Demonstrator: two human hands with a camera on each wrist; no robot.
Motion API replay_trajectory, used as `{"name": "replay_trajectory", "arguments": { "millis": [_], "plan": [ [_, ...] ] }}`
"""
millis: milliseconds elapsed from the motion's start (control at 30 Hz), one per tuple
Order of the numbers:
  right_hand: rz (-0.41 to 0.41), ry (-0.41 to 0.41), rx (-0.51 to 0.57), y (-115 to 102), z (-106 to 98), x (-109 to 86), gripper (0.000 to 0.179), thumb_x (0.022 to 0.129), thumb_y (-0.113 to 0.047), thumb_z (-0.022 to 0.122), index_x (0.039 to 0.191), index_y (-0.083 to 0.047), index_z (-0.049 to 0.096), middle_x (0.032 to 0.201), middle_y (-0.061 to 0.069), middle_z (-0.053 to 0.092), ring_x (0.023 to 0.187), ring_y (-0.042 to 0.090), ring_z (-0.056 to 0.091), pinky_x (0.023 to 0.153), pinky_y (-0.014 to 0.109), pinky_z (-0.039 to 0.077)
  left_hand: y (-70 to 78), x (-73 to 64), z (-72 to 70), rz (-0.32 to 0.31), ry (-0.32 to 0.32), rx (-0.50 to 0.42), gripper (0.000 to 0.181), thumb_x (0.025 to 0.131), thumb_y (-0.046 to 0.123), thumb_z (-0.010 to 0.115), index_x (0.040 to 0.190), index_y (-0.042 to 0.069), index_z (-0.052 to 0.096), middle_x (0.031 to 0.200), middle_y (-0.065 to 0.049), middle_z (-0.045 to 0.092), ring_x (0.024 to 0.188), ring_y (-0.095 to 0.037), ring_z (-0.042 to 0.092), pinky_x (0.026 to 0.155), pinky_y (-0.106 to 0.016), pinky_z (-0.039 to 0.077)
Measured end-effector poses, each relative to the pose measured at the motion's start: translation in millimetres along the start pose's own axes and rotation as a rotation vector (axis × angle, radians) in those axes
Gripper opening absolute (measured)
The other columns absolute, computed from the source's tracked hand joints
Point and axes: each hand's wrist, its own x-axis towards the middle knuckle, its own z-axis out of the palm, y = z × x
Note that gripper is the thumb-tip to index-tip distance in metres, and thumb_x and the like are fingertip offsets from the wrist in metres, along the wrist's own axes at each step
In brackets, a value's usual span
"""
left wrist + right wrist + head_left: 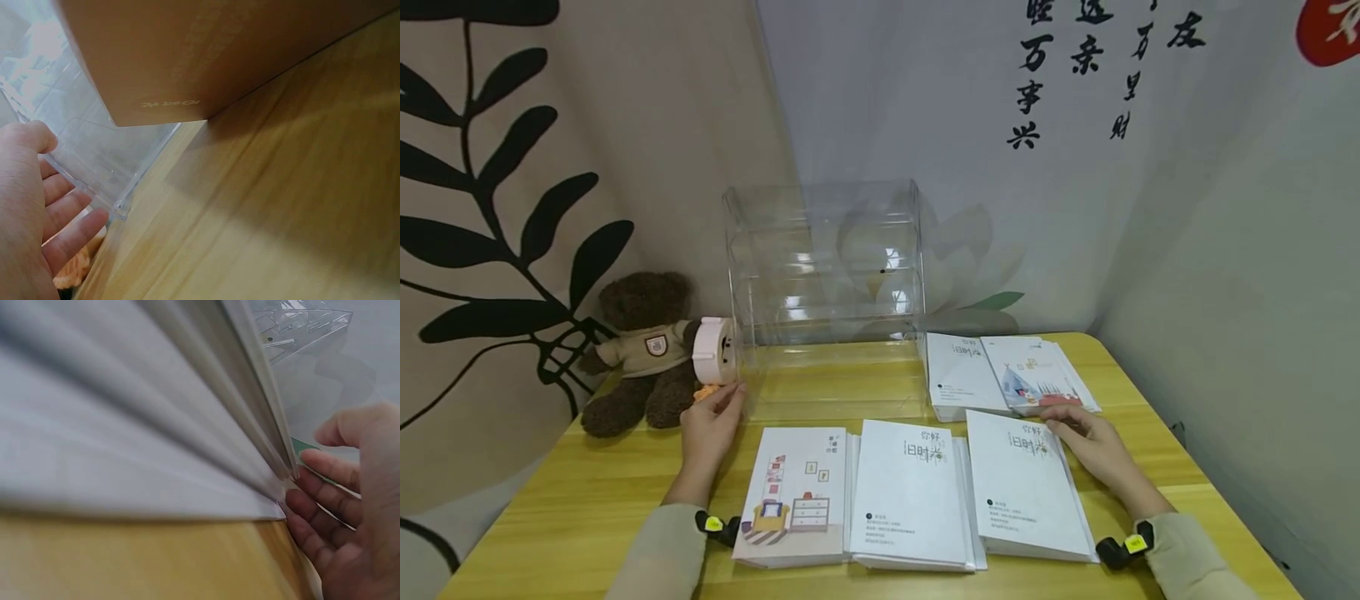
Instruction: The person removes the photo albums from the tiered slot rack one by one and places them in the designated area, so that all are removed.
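My left hand [711, 429] is at the lower left front corner of a clear plastic shelf case [827, 408], fingers fairly straight. In the left wrist view, the thumb [40, 136] overlaps the case's edge and the other fingers spread beside it. My right hand [1090, 437] reaches to the top right corner of a thick white book [1030, 492]. Its fingertips [294, 499] are right at the book's corner in the right wrist view, with the thumb apart. Two more white books, a middle one [910, 500] and an illustrated one [797, 492], lie to the left.
A brown teddy bear [647, 350] sits at the back left beside a pink object [715, 350] with a face. Something orange [706, 392] lies below that. More white books, one plain [966, 375] and one illustrated [1037, 379], lie at the back right. A curtain [880, 108] hangs behind the table.
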Motion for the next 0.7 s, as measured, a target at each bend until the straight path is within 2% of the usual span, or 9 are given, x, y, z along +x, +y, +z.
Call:
{"name": "replay_trajectory", "arguments": {
  "millis": [200,367,433,500,567,633,700],
  "plan": [
    [0.034,0.039,-0.009,1,4,0.9,0.032,0.102,-0.040,0.060,0.115,-0.012,0.070,0.120,0.005,0.067,0.107,0.009,0.058,0.086,0.012,0.043,-1.4,1.9,0.1,0.016,0.017,0.007,0.044,0.098,0.050,0.061,0.121,0.015,0.076,0.105,-0.006,0.076,0.094,-0.020,0.070,0.069,-0.017,0.047],
    [-0.001,-0.004,0.029,-4,-2,3.0,0.036,0.103,-0.039,0.058,0.123,-0.011,0.068,0.131,0.005,0.064,0.122,0.012,0.053,0.091,0.014,0.043,-2.6,1.5,2.0,0.014,0.020,0.018,0.043,0.098,0.049,0.061,0.121,0.015,0.076,0.104,-0.007,0.077,0.095,-0.022,0.070,0.076,-0.031,0.051],
    [-0.042,-0.031,0.012,-9,-9,3.9,0.037,0.104,-0.036,0.058,0.131,-0.012,0.064,0.135,0.006,0.062,0.126,0.019,0.052,0.097,0.024,0.045,-2.8,1.1,3.3,0.023,0.019,0.018,0.043,0.098,0.049,0.061,0.120,0.015,0.077,0.102,-0.007,0.077,0.094,-0.022,0.070,0.077,-0.037,0.052],
    [-0.088,-0.051,-0.061,-19,-20,4.0,0.042,0.103,-0.034,0.059,0.142,-0.017,0.057,0.142,0.009,0.057,0.131,0.031,0.049,0.103,0.043,0.044,-2.3,1.4,3.2,0.060,0.028,0.023,0.041,0.098,0.047,0.063,0.117,0.014,0.078,0.098,-0.007,0.077,0.090,-0.023,0.071,0.077,-0.041,0.053],
    [-0.148,-0.039,-0.139,-31,-28,5.9,0.052,0.101,-0.033,0.063,0.150,-0.024,0.048,0.149,0.011,0.049,0.136,0.040,0.043,0.104,0.061,0.038,-1.1,3.3,-0.3,0.113,0.059,0.042,0.038,0.098,0.044,0.064,0.112,0.012,0.080,0.092,-0.008,0.077,0.085,-0.024,0.071,0.075,-0.045,0.053],
    [-0.212,-0.020,-0.212,-46,-34,8.6,0.063,0.099,-0.032,0.066,0.156,-0.028,0.039,0.157,0.014,0.038,0.141,0.047,0.034,0.103,0.071,0.030,2.8,7.2,-9.0,0.180,0.101,0.077,0.033,0.097,0.039,0.066,0.106,0.010,0.081,0.085,-0.009,0.077,0.080,-0.027,0.071,0.073,-0.048,0.054],
    [-0.252,0.002,-0.256,-62,-35,12.8,0.072,0.097,-0.033,0.068,0.159,-0.029,0.032,0.162,0.014,0.029,0.144,0.047,0.027,0.102,0.075,0.026,10.7,12.2,-23.1,0.241,0.119,0.133,0.031,0.097,0.035,0.066,0.105,0.009,0.081,0.083,-0.010,0.076,0.075,-0.029,0.071,0.071,-0.051,0.054]
  ]
}}
